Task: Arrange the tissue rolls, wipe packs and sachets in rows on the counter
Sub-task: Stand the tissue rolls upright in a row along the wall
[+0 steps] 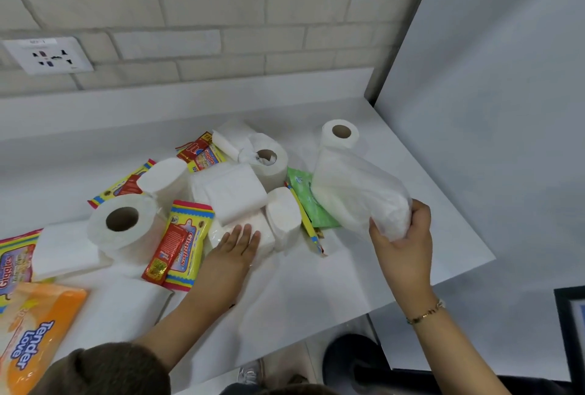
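Fingers of our right hand point(403, 236) clasp a wrapped tissue roll point(354, 195) tilted above the white counter point(316, 293), while our left hand point(235, 244) lies flat and open on a clear-wrapped white pack point(250, 230); loose rolls and yellow wipe packs point(185, 239) crowd just beyond.

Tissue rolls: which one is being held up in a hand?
The plastic-wrapped tissue roll gripped by the right hand. The other rolls sit on the counter.
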